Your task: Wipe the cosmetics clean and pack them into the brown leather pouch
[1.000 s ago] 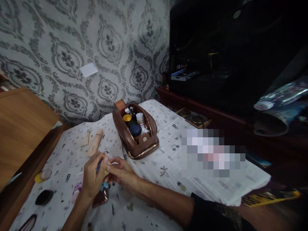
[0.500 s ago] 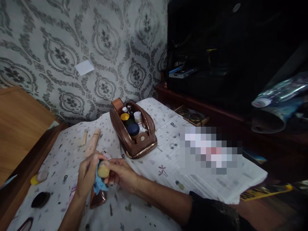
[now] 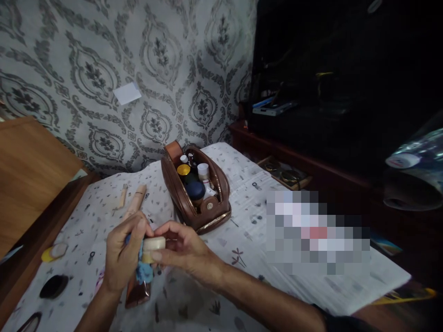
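Observation:
A small round jar with a cream lid (image 3: pixel 154 244) is held between both hands above the patterned cloth. My right hand (image 3: pixel 188 251) pinches the jar from the right with thumb and fingers. My left hand (image 3: pixel 125 246) is closed on a blue cloth (image 3: pixel 144 272) that touches the jar's left side. Just below the hands lies a shiny brown packet (image 3: pixel 137 293). Beyond them stands an open brown bag (image 3: pixel 217 220) holding several bottles and jars, among them a yellow lid (image 3: pixel 183 170) and a dark blue lid (image 3: pixel 195 190).
On the patterned white cloth (image 3: pixel 194 295), a beige tube (image 3: pixel 137 198) lies behind my left hand. A yellow round item (image 3: pixel 48 255) and a black oval item (image 3: pixel 53 287) lie at the left. A plastic bottle (image 3: pixel 403 160) is at the right, past a blurred-out patch.
The jar has turned from showing its round yellow face to showing its side and cream lid. The view has shifted, so the bag and the right-hand items appear farther right.

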Demonstrator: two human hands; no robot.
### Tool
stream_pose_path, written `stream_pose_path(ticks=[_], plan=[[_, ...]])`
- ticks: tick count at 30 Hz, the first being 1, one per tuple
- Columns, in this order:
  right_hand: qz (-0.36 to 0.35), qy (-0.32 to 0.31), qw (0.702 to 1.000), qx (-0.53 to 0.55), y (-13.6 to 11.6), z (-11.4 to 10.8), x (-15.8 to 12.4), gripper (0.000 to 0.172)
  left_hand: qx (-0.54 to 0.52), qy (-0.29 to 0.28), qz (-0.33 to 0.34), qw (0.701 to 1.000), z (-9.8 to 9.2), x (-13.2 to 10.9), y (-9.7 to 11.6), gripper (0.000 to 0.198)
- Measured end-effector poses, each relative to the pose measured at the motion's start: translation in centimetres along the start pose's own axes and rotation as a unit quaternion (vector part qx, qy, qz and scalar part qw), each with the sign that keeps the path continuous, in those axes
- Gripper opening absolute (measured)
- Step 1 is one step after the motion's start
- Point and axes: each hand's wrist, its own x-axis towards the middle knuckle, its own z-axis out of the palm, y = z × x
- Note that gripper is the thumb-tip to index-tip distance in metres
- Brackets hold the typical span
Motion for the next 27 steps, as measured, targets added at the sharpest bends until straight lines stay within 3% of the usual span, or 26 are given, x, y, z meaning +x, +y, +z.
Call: stream_pose_path(ticks=[6, 8, 10, 12, 15, 17, 20, 23, 25, 27], plan=[[-0.099, 0.065, 0.983, -0.144, -5.0, -1.6, -1.7, 0.050, 0.032, 0.015, 0.058, 0.998, 1.5, 1.0, 1.2, 0.024], [-0.133, 0.078, 0.964, -0.218, -7.4, -2.3, -1.9, 0.043, 0.043, 0.010, 0.064, 0.997, 1.9, 1.5, 1.3, 0.020], [-0.179, 0.100, 0.925, -0.321, -9.8, -3.2, -1.7, 0.038, 0.057, -0.004, 0.092, 0.994, 2.3, 2.3, 1.4, 0.020], [-0.227, 0.137, 0.845, -0.465, -12.1, -4.2, -1.3, 0.032, 0.081, -0.026, 0.134, 0.987, 2.8, 3.0, 1.5, 0.021], [-0.238, 0.139, 0.670, -0.690, -14.8, -5.6, -0.3, 0.025, 0.118, -0.055, 0.178, 0.975, 3.6, 3.7, 1.4, 0.023], [-0.229, 0.083, 0.561, -0.791, -16.0, -6.2, 0.5, 0.022, 0.132, -0.071, 0.187, 0.971, 4.0, 3.6, 1.2, 0.024], [-0.187, -0.029, 0.421, -0.887, -16.9, -6.6, 1.8, 0.015, 0.144, -0.088, 0.182, 0.969, 4.4, 3.1, 0.5, 0.025], [-0.141, -0.094, 0.327, -0.930, -17.1, -6.5, 2.9, 0.011, 0.151, -0.103, 0.177, 0.967, 4.3, 2.5, -0.1, 0.024], [-0.127, -0.113, 0.290, -0.942, -16.9, -6.4, 3.5, 0.014, 0.145, -0.116, 0.176, 0.967, 4.0, 2.3, -0.2, 0.024], [-0.117, -0.130, 0.274, -0.946, -16.7, -6.3, 4.0, 0.017, 0.137, -0.127, 0.174, 0.967, 3.8, 2.1, -0.3, 0.025]])
